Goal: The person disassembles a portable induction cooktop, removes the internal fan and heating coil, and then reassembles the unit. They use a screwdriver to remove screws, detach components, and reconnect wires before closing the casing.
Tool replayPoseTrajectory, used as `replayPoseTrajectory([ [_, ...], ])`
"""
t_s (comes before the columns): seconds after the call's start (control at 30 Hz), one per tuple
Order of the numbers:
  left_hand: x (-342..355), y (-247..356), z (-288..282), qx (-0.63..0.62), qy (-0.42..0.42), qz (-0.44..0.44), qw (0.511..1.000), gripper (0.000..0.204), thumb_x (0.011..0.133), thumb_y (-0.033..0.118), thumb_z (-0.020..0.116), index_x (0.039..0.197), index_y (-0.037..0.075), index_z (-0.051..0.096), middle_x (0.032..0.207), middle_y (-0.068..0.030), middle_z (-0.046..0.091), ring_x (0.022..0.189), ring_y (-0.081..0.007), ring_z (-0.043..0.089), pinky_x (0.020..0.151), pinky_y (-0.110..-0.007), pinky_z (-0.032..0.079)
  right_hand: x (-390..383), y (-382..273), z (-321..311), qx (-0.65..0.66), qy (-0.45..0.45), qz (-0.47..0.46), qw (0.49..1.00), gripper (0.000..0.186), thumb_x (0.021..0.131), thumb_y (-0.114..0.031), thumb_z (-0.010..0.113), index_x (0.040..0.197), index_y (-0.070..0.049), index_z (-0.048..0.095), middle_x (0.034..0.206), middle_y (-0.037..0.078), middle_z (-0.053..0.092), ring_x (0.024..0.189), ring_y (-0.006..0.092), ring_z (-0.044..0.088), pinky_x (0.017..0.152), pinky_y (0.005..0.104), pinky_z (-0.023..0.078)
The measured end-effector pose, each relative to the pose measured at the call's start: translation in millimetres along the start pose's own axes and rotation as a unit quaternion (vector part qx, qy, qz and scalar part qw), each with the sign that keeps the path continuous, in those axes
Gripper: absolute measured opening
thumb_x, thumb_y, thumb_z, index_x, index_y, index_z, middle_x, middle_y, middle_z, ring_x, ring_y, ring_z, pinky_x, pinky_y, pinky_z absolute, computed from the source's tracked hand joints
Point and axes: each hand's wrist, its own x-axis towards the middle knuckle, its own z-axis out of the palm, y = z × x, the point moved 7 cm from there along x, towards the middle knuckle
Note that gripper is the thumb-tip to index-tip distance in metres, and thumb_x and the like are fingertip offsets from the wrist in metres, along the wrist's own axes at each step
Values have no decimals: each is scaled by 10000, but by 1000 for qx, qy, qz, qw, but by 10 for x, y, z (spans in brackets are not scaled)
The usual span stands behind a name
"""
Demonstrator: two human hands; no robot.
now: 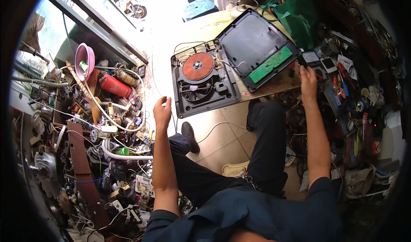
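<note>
An opened induction cooker lies in two parts on the workbench. Its black base carries an orange-red coil and a black fan. The black lid lies inner side up to the right, overlapping the base's edge; a green circuit board is fixed along its near side, and a thin wire joins the two. My left hand is off the base's left side with fingers drawn together beside a thin cord. Past the lid's right corner, my right hand has curled fingers by a dark object; what either hand grips is unclear.
A wooden workbench bears the cooker, with a green bag behind. Tools and a meter crowd the right. At left are a pink basin, a red cylinder and heaped parts. A cord crosses the tiled floor.
</note>
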Motion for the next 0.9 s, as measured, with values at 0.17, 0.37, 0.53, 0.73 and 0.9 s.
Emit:
replayPoseTrajectory([
  [0.17,306,-71,341,34,-19,-7,999,497,978,372,693,1222,-61,697,1133,-236,743,1076,-330,720,957,-397,535,-92,-153,776,116,17,39,992,545,1035,-391,654,1325,63,568,1350,133,617,1205,213,583,1059,348,433],
  [0.37,275,1,506,-57,-65,-17,996,529,999,399,673,1247,-68,680,1133,-212,748,1048,-300,721,930,-364,533,94,127,1030,301,66,50,950,524,1038,-423,632,1315,21,604,1308,86,641,1142,231,626,980,350,507],
  [0.53,314,225,186,24,45,26,998,496,1003,371,672,1253,-58,666,1073,-181,748,828,-284,725,801,-392,553,45,-48,1109,246,94,-17,965,546,1078,-422,547,1375,36,569,1366,104,612,1211,229,593,1039,352,478],
  [0.73,254,827,57,-60,71,107,990,410,988,254,715,1242,-63,652,943,-121,741,670,-167,666,635,-315,534,-277,-704,1385,174,73,-144,972,469,1077,-354,577,1303,56,612,1244,77,662,1081,177,600,970,308,468],
  [0.9,296,1096,238,-238,-38,72,968,355,1076,233,599,1294,-45,631,1009,-95,748,767,-90,662,658,-222,532,-643,-1397,1767,57,28,-254,965,411,1074,-362,588,1178,32,645,1061,31,667,940,139,568,879,280,458],
])
